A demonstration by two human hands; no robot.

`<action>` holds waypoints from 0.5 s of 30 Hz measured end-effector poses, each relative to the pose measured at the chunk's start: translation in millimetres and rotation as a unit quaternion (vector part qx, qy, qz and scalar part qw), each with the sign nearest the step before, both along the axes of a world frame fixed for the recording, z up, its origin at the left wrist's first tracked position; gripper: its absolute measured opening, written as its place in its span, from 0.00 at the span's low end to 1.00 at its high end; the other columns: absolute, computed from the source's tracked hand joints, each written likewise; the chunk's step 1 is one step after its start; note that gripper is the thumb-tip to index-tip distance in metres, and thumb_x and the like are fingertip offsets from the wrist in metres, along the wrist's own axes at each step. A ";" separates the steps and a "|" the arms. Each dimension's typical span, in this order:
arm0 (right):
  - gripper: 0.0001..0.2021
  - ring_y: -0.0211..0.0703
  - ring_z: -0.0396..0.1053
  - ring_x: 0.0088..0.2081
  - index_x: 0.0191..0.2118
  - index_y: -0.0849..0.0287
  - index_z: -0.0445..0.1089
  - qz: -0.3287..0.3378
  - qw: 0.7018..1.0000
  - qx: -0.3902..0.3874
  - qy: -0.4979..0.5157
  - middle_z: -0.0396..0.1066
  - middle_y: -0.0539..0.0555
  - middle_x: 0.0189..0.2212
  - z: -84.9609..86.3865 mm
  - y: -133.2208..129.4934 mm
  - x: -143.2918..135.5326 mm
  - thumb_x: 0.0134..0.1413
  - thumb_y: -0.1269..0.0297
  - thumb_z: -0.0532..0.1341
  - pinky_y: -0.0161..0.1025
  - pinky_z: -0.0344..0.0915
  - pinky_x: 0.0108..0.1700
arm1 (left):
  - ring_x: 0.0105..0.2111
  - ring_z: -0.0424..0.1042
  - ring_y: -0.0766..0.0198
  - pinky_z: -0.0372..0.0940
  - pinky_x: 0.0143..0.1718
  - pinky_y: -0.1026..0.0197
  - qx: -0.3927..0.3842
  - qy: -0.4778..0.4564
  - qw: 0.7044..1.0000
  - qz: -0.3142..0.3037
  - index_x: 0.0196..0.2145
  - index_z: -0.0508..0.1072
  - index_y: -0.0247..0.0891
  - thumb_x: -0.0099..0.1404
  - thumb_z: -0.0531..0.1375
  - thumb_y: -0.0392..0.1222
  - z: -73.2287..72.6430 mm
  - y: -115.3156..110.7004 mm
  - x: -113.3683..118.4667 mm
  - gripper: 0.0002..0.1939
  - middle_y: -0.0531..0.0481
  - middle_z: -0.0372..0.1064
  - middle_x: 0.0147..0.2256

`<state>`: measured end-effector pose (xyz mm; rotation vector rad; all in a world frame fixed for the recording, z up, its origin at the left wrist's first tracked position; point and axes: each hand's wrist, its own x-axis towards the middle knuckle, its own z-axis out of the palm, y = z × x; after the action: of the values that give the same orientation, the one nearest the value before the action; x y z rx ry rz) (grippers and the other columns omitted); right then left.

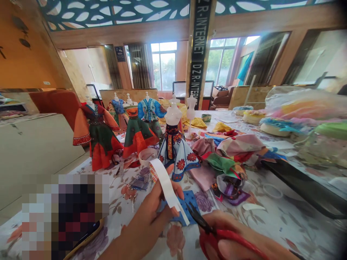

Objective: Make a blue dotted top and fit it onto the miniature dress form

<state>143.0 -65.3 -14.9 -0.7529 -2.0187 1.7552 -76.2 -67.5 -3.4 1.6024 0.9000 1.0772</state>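
My left hand (pixel 155 213) is closed on a curved white strip (pixel 165 182), paper or double-sided tape, with red print on its reverse. Its lower end is split by a cut into a narrow tail. In my right hand (pixel 238 231) are red-handled scissors (pixel 207 227), their dark blades pointing up and left beside the strip's end. A blue patterned fabric piece (pixel 193 198) lies on the table under the strip. Just beyond stands a small white dress form (pixel 173 115) wearing a white-blue skirt (pixel 175 160) with red flowers.
Several dressed doll forms, one in a red and green dress (pixel 93 133), stand at the back left. Fabric scraps (pixel 230 151) are heaped right of centre. A long black object (pixel 303 187) and a green-lidded jar (pixel 325 144) are at right. A phone (pixel 84 234), partly pixelated, lies front left.
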 end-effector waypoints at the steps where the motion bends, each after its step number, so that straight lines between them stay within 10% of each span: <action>1: 0.29 0.33 0.48 0.23 0.27 0.57 0.59 0.001 1.000 -0.006 0.003 0.49 0.45 0.21 0.8 0.0 -0.1 0.43 0.31 0.53 0.32 0.48 0.22 | 0.34 0.61 0.66 0.60 0.38 0.64 -0.009 0.007 1.000 -0.005 0.59 0.52 0.53 0.66 0.54 0.40 -0.9 -0.3 0.2 0.26 0.54 0.62 0.37; 15: 0.22 0.33 0.49 0.22 0.27 0.56 0.62 0.003 0.997 -0.075 -0.009 0.51 0.46 0.20 -5.9 0.3 -0.8 0.47 0.40 0.56 0.33 0.46 0.22 | 0.30 0.64 0.67 0.62 0.35 0.64 -0.012 0.051 0.999 -0.015 0.52 0.60 0.48 0.62 0.52 0.31 -4.0 -1.5 1.2 0.22 0.55 0.62 0.35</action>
<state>142.1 -65.0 -20.8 -0.8111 -1.9185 1.9274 -75.0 -69.0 -7.3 1.6582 0.9503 0.9674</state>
